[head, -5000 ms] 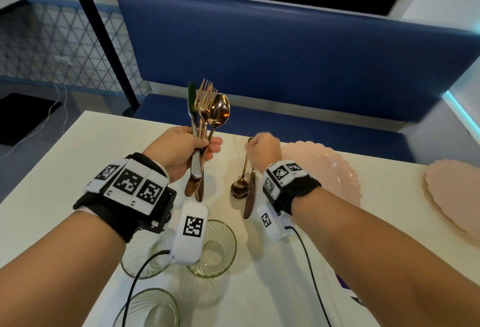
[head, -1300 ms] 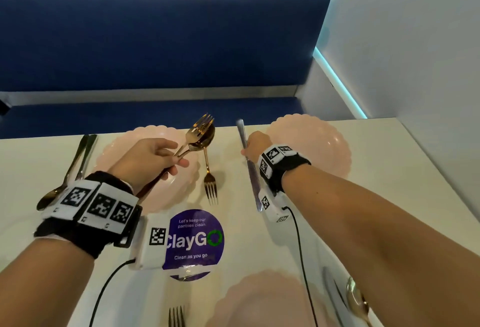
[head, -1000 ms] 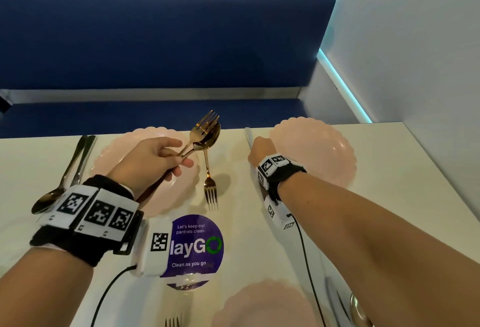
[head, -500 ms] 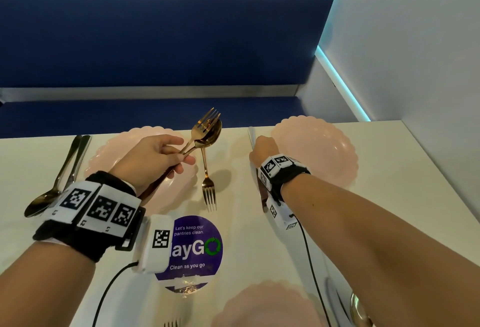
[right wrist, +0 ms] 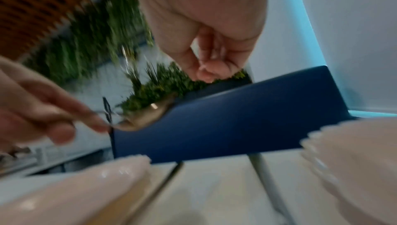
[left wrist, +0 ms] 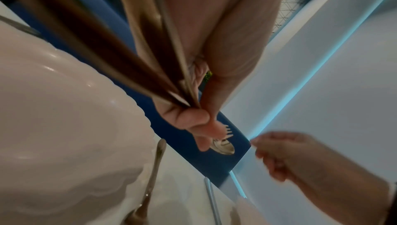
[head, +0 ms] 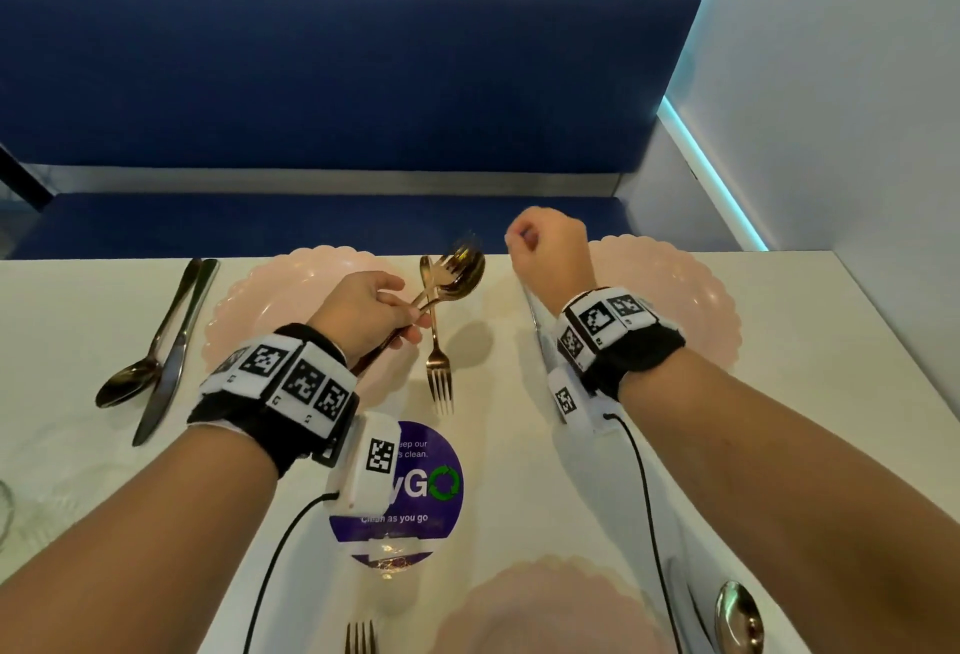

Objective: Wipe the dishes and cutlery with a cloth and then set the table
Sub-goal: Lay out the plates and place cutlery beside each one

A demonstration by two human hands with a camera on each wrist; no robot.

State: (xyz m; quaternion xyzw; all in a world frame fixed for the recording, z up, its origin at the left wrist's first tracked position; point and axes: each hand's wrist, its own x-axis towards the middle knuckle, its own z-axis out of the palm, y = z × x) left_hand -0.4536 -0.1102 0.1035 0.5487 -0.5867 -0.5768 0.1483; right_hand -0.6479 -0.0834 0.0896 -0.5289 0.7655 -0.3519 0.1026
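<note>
My left hand (head: pixel 410 321) grips the handles of a gold fork and spoon (head: pixel 462 264), their heads raised over the table between the two far pink plates; in the left wrist view the handles (left wrist: pixel 128 69) run through my curled fingers (left wrist: pixel 193 123). My right hand (head: pixel 540 243) hovers just right of those heads with its fingers curled and nothing in them. A silver knife (head: pixel 535 326) lies flat on the table under my right wrist, left of the far right plate (head: pixel 696 300). Another gold fork (head: pixel 439 362) lies beside the far left plate (head: pixel 270 300).
A spoon (head: pixel 130 383) and knife (head: pixel 176 347) lie left of the far left plate. Near me sit a third pink plate (head: pixel 545 601), a fork (head: pixel 360 638), a spoon (head: pixel 737 617) and a purple table sticker (head: pixel 431 487). A blue bench (head: pixel 337 71) lies beyond the table and a wall on the right.
My right hand has let go of the silver knife, which now lies beside the far right plate, and has lifted up toward the cutlery in my left hand. The left hand has barely moved.
</note>
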